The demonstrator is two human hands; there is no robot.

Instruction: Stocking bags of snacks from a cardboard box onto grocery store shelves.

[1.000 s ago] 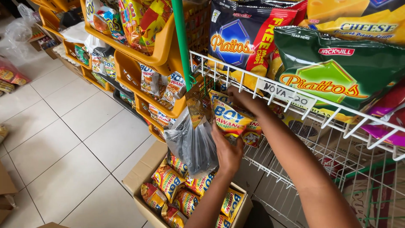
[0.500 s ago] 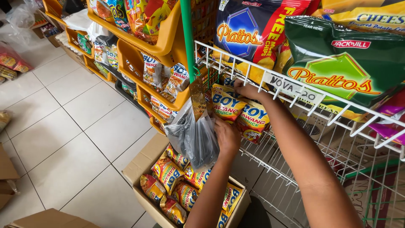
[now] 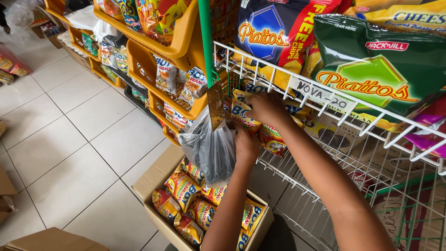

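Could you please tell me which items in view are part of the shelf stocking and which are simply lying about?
In hand:
- left hand and right hand, both on the yellow snack packs
- white wire rack receiving them
- cardboard box of matching packs

Lying about:
- green chip bag and dark blue chip bag above
- orange bins
- grey plastic bag
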